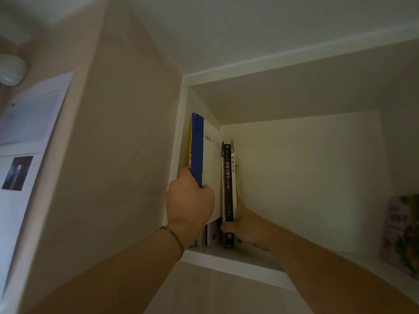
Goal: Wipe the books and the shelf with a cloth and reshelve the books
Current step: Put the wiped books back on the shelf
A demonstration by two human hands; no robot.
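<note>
A high white shelf compartment holds several upright books at its left end. My left hand grips a tall book with a blue spine, raised above the others beside a yellow-spined book. My right hand is wrapped around the lower part of a black-spined book and a thin green-topped book, holding them upright. No cloth is in view.
A book with a floral cover leans at the compartment's right side. The middle of the shelf floor is bare. Left of the shelf is a beige side panel, and papers hang on the wall further left.
</note>
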